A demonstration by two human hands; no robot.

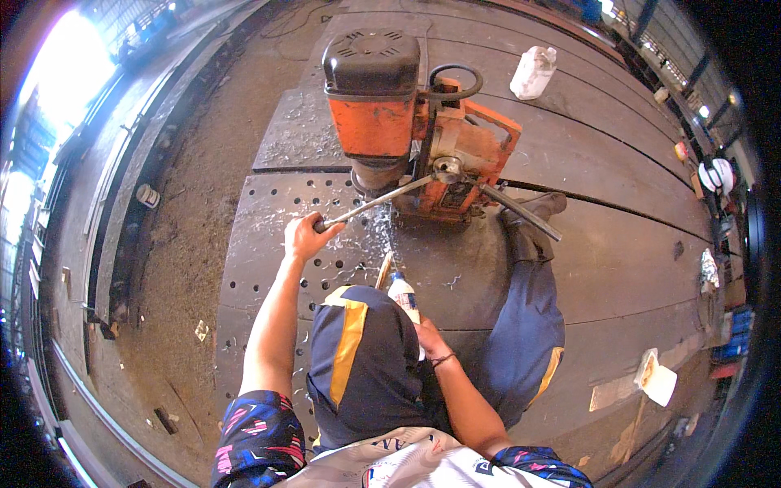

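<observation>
An orange and black magnetic drill (pixel 376 126) stands upright on a dark steel plate (pixel 260 244) with several round holes. My left hand (pixel 306 237) is closed round the end of the drill's metal feed lever (pixel 382 202). A second lever arm (pixel 525 215) sticks out to the right. In my right hand (pixel 429 337), beside my raised knee, is a plastic bottle (pixel 403 297) with its narrow tip toward the drill's base. Curly metal shavings (pixel 382 228) lie under the drill head, whose cutter I cannot make out. A thin brown stick-like piece (pixel 383 272) shows beside the bottle.
My booted foot (pixel 537 218) rests on the plates right of the drill. Beyond stands a white jerrycan (pixel 534 73). A cut-open white container (pixel 656 381) lies at the right, with a white helmet (pixel 716 176) farther off. Left, a small bucket (pixel 147 195) sits beside long steel beams (pixel 122 220).
</observation>
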